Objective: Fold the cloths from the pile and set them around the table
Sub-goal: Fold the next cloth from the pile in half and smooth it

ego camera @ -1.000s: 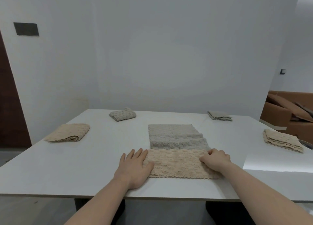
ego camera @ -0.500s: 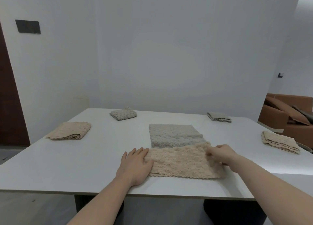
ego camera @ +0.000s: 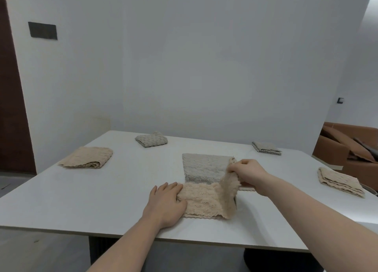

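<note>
A beige cloth [ego camera: 204, 202] lies near the front edge of the white table [ego camera: 102, 200]. My left hand [ego camera: 165, 202] rests on its left end, fingers flat. My right hand [ego camera: 247, 173] pinches the right end and holds it lifted and curled over toward the left. A grey cloth [ego camera: 202, 167] lies spread flat just behind the beige one. Folded cloths sit around the table: a beige one [ego camera: 88, 157] at the left, a grey one [ego camera: 151, 142] at the far left, a grey one [ego camera: 266, 148] at the far right and a beige one [ego camera: 339, 181] at the right edge.
A white wall stands right behind the table. A brown sofa [ego camera: 347, 149] is at the right beyond the table. A dark door frame runs down the left side.
My right hand has lifted the beige cloth's right end off the table and carried it up and to the left. The left hand has stayed on the left end.
</note>
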